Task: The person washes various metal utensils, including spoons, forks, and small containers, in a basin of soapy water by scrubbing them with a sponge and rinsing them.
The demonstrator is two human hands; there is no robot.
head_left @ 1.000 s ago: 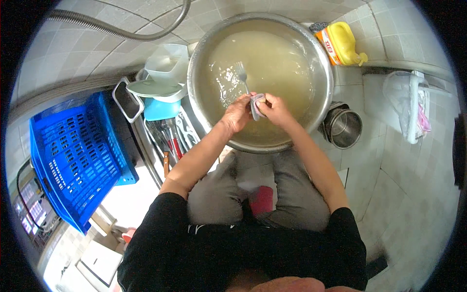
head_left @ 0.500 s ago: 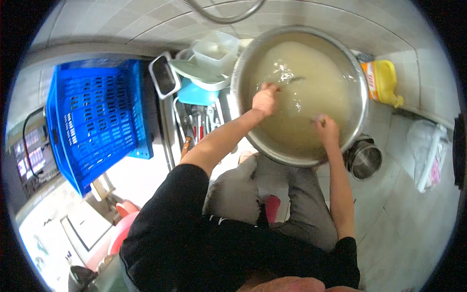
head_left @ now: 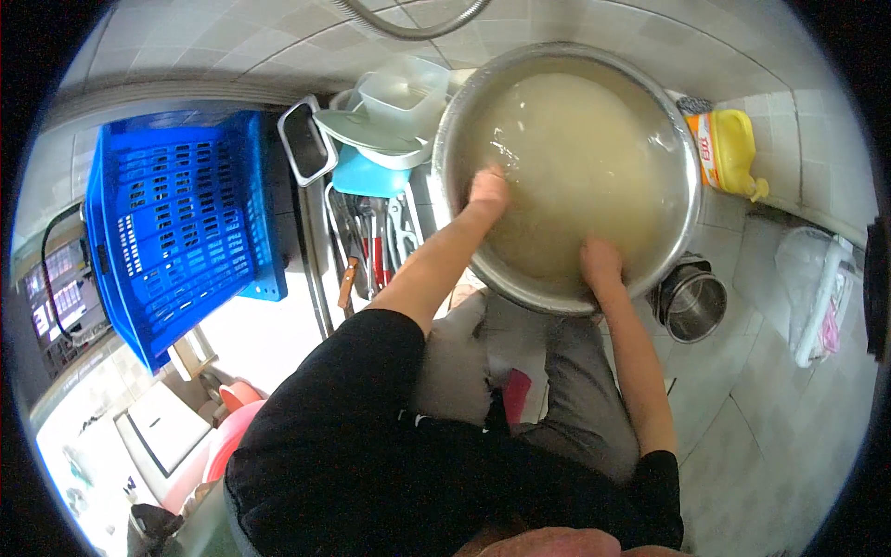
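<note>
A large round metal basin (head_left: 685, 209) in front of me holds cloudy, yellowish water (head_left: 575, 158). On the left side of the basin, my left hand (head_left: 489, 188) dips into the water up to about the knuckles. My right hand (head_left: 601, 260) reaches in near the basin's front edge, its fingers under the surface too. The murky water hides the fingers of both hands and anything they may touch or hold.
Left of the basin stand stacked plastic containers (head_left: 399, 93), a tray of utensils (head_left: 376, 241) and a blue crate (head_left: 172, 232). To its right are a yellow bottle (head_left: 733, 153), metal pots (head_left: 694, 304) and a clear plastic bag (head_left: 807, 278). A metal hose (head_left: 408, 30) hangs at the back.
Both hands have sunk deeper into the water. My left hand has shifted slightly left, and the right one has come toward the basin's front edge. A dark object seen in the water earlier no longer shows.
</note>
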